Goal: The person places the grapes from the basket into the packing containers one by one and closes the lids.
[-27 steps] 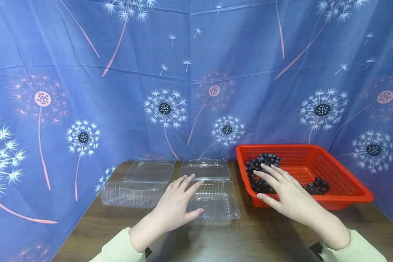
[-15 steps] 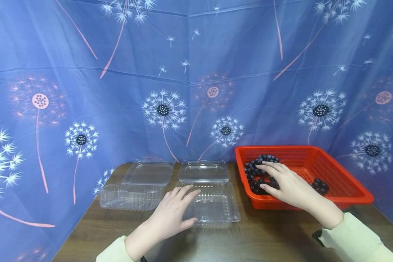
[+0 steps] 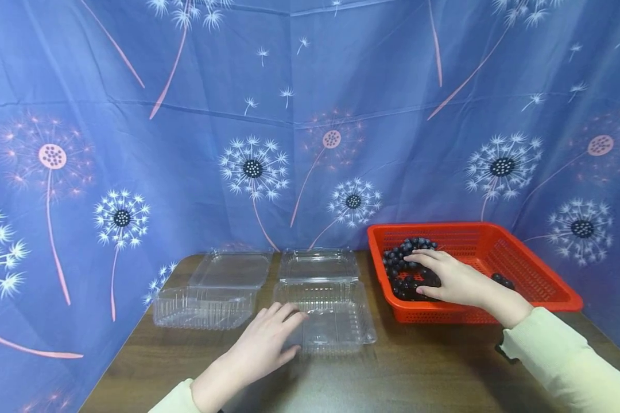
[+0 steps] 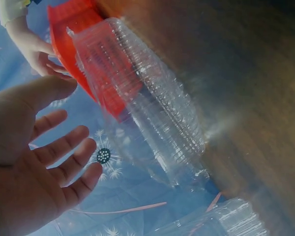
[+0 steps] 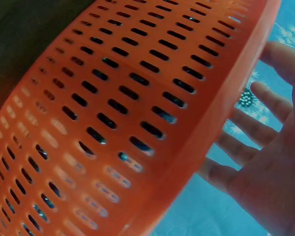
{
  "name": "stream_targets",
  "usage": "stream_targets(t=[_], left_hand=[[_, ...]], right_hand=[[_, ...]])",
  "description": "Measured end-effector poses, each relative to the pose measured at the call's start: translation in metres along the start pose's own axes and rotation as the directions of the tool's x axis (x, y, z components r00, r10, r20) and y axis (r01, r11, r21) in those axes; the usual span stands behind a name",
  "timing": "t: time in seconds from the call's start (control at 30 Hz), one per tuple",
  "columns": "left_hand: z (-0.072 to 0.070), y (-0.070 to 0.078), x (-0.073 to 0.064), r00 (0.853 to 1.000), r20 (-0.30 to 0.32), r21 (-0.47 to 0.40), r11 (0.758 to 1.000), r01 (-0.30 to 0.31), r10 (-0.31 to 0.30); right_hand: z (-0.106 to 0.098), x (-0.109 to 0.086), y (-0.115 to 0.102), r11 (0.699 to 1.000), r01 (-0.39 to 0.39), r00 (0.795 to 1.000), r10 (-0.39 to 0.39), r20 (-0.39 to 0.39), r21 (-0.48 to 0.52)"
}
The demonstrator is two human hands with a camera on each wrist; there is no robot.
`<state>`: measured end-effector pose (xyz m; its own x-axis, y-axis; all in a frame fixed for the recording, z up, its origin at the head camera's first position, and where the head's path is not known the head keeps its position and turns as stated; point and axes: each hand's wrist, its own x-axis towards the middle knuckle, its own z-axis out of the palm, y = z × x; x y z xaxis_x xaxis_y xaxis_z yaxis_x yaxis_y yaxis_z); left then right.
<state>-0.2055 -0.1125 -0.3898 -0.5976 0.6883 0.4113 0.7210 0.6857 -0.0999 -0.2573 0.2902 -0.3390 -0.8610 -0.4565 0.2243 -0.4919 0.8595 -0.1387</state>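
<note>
My right hand (image 3: 454, 280) hovers over the left part of a red slotted plastic basket (image 3: 454, 315), fingers slightly bent above dark grapes (image 3: 400, 258). In the right wrist view, the basket wall (image 5: 132, 93) hides the grapes except through its slots, and the fingers of the right hand (image 5: 265, 152) show beyond the rim, holding nothing. My left hand (image 3: 258, 351), fingers loosely bent, is beside an open clear plastic clamshell box (image 3: 336, 324). The left wrist view shows that palm (image 4: 24, 172) holding nothing, with the clear box (image 4: 157, 113) beyond it.
A second open clear clamshell box (image 3: 204, 310) stands on the left of the wooden table (image 3: 341, 384). A smaller bunch of grapes (image 3: 503, 281) lies in the basket's right part. A blue curtain (image 3: 299, 172) printed with dandelions hangs behind the table.
My right hand has drawn its fingers closer to the left grapes and bent them more. My left hand has shifted down and a little left, its fingers less spread. The view has shifted slightly.
</note>
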Motion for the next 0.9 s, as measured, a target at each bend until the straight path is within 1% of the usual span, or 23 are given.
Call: stream_targets(t=[0.2, 0.33, 0.43, 0.7, 0.83, 0.9], left_hand=[[0.004, 0.003, -0.004, 0.998, -0.021, 0.026, 0.998, -0.057, 0.058], [0.008, 0.005, -0.007, 0.995, -0.036, 0.035, 0.995, -0.091, 0.092], [0.010, 0.005, -0.009, 0.993, -0.049, 0.046, 0.993, -0.107, 0.110], [0.019, 0.006, -0.010, 0.990, -0.058, 0.055, 0.991, -0.123, 0.126], [0.019, 0.007, -0.009, 0.990, -0.062, 0.074, 0.990, -0.121, 0.126], [0.018, 0.007, -0.008, 0.990, -0.060, 0.079, 0.990, -0.119, 0.124]], right_hand=[[0.004, 0.003, 0.005, 0.999, 0.002, 0.997, -0.005, 0.071, 0.048], [0.006, 0.006, 0.006, 0.998, 0.013, 0.996, -0.018, 0.092, 0.056], [0.005, 0.008, 0.006, 0.999, 0.006, 0.995, -0.011, 0.104, 0.048], [0.010, 0.018, 0.007, 1.000, -0.003, 0.988, -0.001, 0.154, 0.026], [0.012, 0.022, 0.005, 0.999, -0.012, 0.980, 0.005, 0.199, 0.034], [0.012, 0.024, 0.004, 0.999, 0.000, 0.977, -0.009, 0.214, 0.042]])
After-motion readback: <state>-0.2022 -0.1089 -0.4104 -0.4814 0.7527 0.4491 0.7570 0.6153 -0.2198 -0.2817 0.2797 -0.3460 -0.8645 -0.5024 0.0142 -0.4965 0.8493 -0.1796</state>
